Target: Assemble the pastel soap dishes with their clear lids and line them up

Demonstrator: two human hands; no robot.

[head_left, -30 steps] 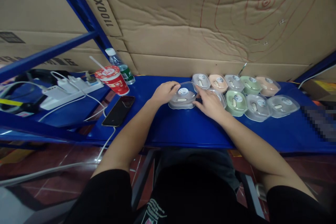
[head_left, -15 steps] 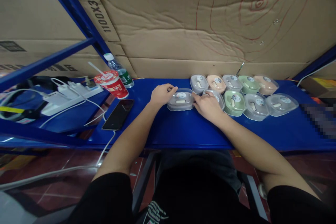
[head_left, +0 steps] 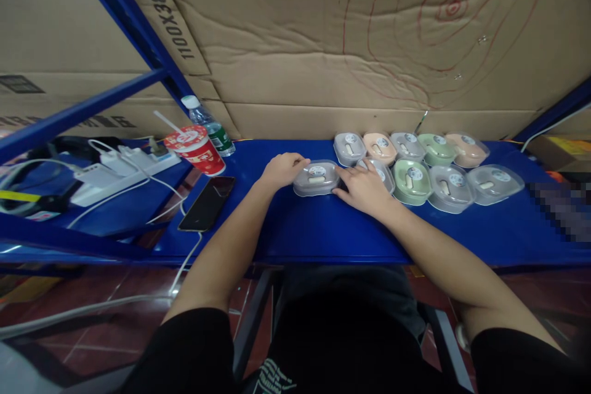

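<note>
A grey plastic box with a clear lid stands on the blue tabletop between my hands, with a round label and a pale oblong piece on top. My left hand is at its left end, fingers curled over the far corner and touching it. From the right, my right hand grips the other end, thumb at the near corner and index finger at the far one. Behind my right fingers, another grey box is partly hidden. A green box sits just right of that hand.
Several similar lidded boxes in grey, peach and green form two rows at right. On the left are a phone, a red paper cup with a straw, a water bottle and a power strip. Cardboard stands behind.
My right thumb has come out to the near right corner of the grey box, apart from the index finger. The left fingers have shifted slightly at the other end. The box stays about where it was.
</note>
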